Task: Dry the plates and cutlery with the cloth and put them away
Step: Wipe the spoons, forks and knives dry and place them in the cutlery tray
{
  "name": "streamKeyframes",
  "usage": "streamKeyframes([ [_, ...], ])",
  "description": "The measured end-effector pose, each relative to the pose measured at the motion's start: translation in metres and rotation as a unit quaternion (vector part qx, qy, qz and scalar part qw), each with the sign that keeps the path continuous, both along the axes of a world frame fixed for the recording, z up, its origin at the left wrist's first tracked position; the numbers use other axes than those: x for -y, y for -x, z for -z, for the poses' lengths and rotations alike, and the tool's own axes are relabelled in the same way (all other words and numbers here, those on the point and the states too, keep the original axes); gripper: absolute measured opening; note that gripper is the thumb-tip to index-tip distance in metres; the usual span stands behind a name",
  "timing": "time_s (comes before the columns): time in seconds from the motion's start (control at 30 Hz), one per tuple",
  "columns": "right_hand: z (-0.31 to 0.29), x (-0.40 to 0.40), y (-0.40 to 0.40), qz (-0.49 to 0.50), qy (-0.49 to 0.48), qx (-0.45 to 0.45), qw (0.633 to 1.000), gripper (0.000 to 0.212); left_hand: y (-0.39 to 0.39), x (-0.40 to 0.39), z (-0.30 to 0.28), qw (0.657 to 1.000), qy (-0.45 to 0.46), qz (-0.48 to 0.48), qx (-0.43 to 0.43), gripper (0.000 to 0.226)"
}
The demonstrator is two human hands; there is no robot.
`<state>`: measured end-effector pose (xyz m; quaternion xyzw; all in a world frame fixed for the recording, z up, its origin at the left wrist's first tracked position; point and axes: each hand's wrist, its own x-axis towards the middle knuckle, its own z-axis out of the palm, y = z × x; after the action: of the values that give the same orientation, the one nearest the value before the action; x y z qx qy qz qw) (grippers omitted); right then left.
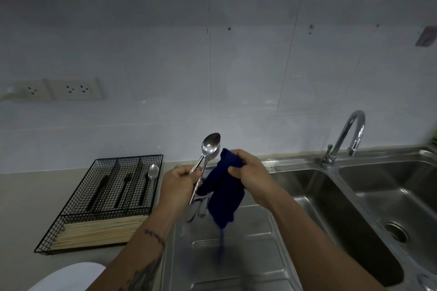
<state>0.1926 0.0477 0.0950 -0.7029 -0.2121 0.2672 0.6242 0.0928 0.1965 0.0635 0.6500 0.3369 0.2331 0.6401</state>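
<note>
I see two steel spoons (209, 149) held up over the drainboard (236, 255), bowls pointing to about one o'clock, handles running down through my left hand (181, 178), whose grip is curled round both handles together. I judge them light, stiff and slick, more so if wet, and apt to slide against each other; the handles, low down, are the place to hold, leaving the bowls free for wiping. My right hand (250, 172) has its grip bunched on the dark blue cloth (224, 196), which hangs soft and limp just at three o'clock of the spoons, its tail blurred.

More cutlery (198, 211) lies on the drainboard beneath the hands, partly hidden. At nine o'clock on the surface (23, 196) sits a black wire cutlery tray (104, 201), holding one spoon (152, 176), dark-handled pieces and a bundle of wooden chopsticks (99, 231). A white plate (68, 276) shows at seven o'clock. The double sink (354, 196) and tap (350, 134) stand at three o'clock. Nothing blocks the path to the tray.
</note>
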Motion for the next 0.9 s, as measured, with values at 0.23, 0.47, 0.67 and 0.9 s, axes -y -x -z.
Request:
streamKeyframes([
  [0.23, -0.015, -0.022, -0.003, 0.151, -0.056, 0.222, 0.962, 0.057, -0.009, 0.017, -0.013, 0.999, -0.018, 0.048, 0.009, 0.011],
  [0.47, -0.001, -0.038, 0.0, 0.302, -0.094, 0.162, 0.935, 0.028, -0.012, 0.034, -0.011, 0.998, -0.048, 0.023, 0.037, 0.017],
  [0.67, -0.004, -0.037, 0.007, 0.163, -0.074, 0.008, 0.984, 0.021, -0.009, 0.033, -0.007, 0.997, -0.034, 0.036, 0.056, 0.022],
  [0.9, 0.008, -0.036, 0.016, 0.113, -0.054, -0.083, 0.989, 0.024, -0.007, 0.033, -0.007, 0.996, -0.063, 0.004, 0.068, 0.021],
])
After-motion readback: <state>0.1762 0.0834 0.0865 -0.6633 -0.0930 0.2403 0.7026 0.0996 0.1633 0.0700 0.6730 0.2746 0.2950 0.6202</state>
